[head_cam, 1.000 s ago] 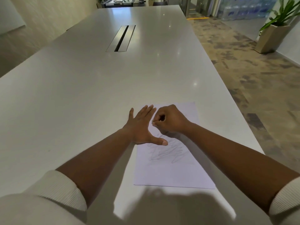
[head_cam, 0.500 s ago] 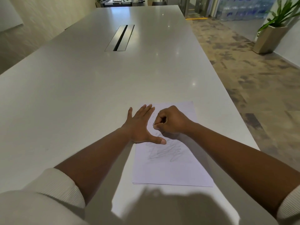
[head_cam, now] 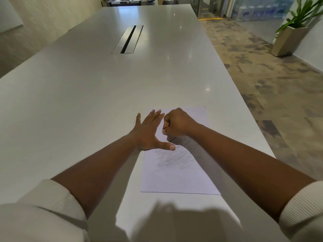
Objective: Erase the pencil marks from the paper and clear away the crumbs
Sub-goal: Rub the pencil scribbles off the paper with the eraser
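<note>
**Sheet pinned, eraser hand at the far scribbles**

Table [head_cam: 104,102] — long, pale and glossy, running away from the wearer toward the far wall; ceiling lights reflect off its top. A dark cable slot [head_cam: 128,39] with metal flaps sits in its middle, well beyond the work.

Floor [head_cam: 262,67] — mottled brown and beige carpet, along the right side of the table. A tall angular planter [head_cam: 288,41] with long green leaves stands on it near the right wall; stacked water-bottle packs [head_cam: 258,7] show at the back of the room.

Paper [head_cam: 176,179] — one white sheet lying flat close to the table's near right edge, its long side pointing away from the wearer. Faint pencil scribbles [head_cam: 174,158] cover its middle; they look pale, but are not yet gone.

Left hand [head_cam: 148,133] — spread flat, fingers straight, thumb stretched out across the sheet. The palm presses on the paper's left border, part on paper and part on table, evidently to keep the sheet from sliding or creasing under the rubbing.

Right hand [head_cam: 176,123] — curled into a fist over the far half of the sheet, knuckles up, fingertips tucked toward the paper. By the pose it pinches an eraser, yet the eraser itself is hidden inside the grip, so this cannot be told for certain.

Crumbs [head_cam: 161,125] — a few tiny dark flecks on the paper between the two hands, not yet cleared away.
</note>
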